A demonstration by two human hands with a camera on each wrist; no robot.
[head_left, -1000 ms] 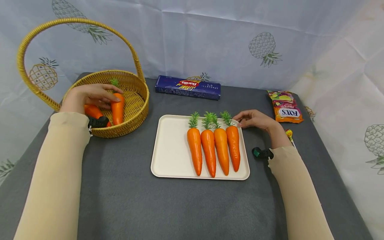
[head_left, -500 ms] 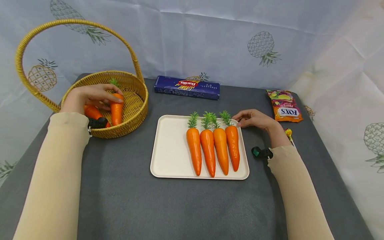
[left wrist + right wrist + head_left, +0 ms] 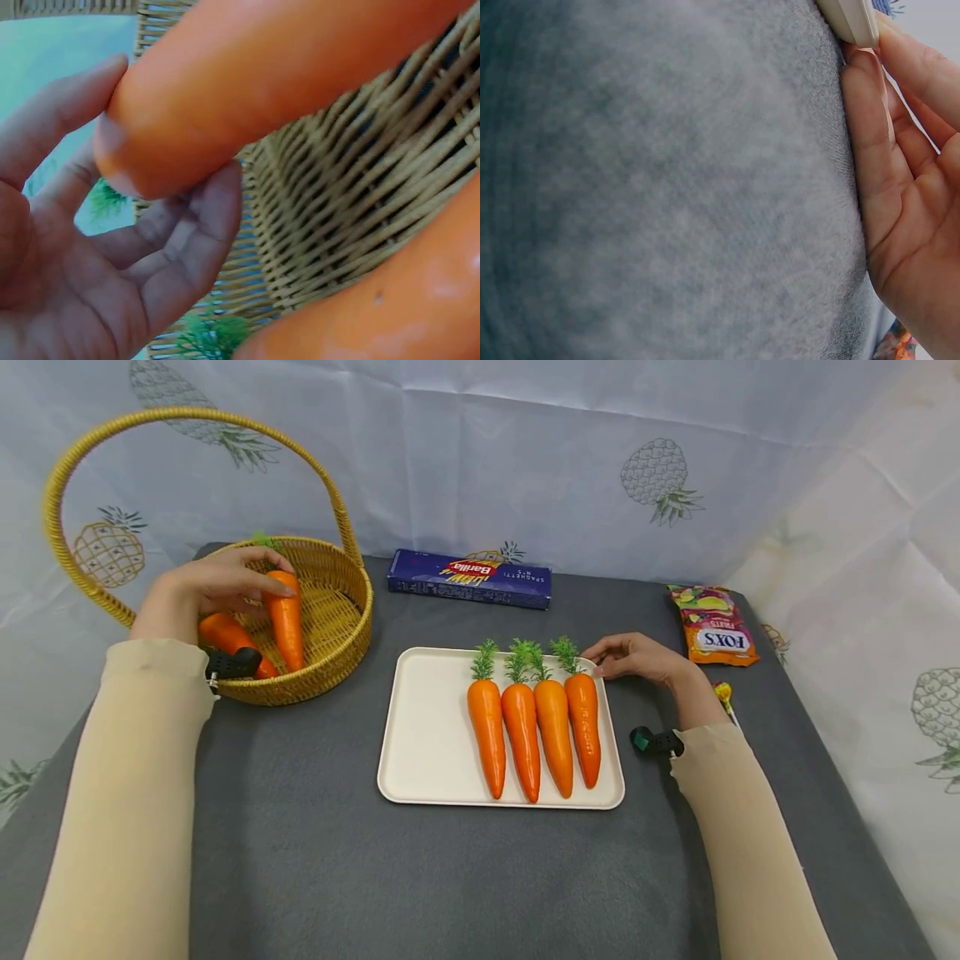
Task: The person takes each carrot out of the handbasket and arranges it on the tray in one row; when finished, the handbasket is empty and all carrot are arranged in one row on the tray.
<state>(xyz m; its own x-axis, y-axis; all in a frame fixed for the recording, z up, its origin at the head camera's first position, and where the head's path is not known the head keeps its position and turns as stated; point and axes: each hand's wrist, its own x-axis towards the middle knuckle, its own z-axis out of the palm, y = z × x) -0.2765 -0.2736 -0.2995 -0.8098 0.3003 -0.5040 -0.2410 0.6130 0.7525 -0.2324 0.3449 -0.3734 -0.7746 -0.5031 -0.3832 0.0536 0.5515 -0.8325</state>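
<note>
My left hand (image 3: 213, 587) reaches into the wicker basket (image 3: 352, 647) and grips a carrot (image 3: 287, 622) near its leafy end. In the left wrist view, thumb and fingers (image 3: 214, 217) curl around the thick end of this carrot (image 3: 225, 90), tilted over the woven wall. A second carrot (image 3: 228, 633) lies lower in the basket, partly behind my wrist. At the far right corner of a cream tray (image 3: 427, 727), my right hand (image 3: 637, 658) pinches the rim, thumb against the edge (image 3: 859, 22). Several carrots (image 3: 489, 739) lie side by side on the tray's right half, tops pointing away.
A blue spaghetti box (image 3: 468, 580) lies behind the tray by the hanging cloth. On the right are a candy bag (image 3: 714, 627) and a lollipop (image 3: 723, 695) beside my right wrist. The basket's tall handle (image 3: 202, 412) arches above my left hand.
My left hand has shifted a little left and up with the carrot, which now stands higher and leans more. My right hand and the tray have stayed in place.
</note>
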